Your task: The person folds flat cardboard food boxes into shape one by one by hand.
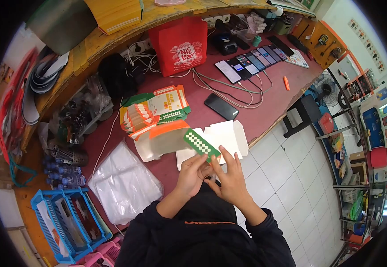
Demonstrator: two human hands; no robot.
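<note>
Both hands are at the front edge of the red table, on a flat, partly unfolded cardboard box [201,143] with a green checkered panel and white inner flaps. My left hand [190,175] pinches the lower edge of the green panel. Close beside it, my right hand [230,177] has its fingers spread over the panel's right end and the white card. Behind and to the left, a stack of printed orange, green and white cardboard boxes [158,109] lies on the table. An orange-edged flap [169,129] stretches left of the green panel.
Clear plastic bags [124,184] lie left of my hands, beyond them a blue basket [71,222]. A black phone [221,107], several phones in a row [251,62], cables, a red bag [178,46] and an orange cutter [286,83] are further back.
</note>
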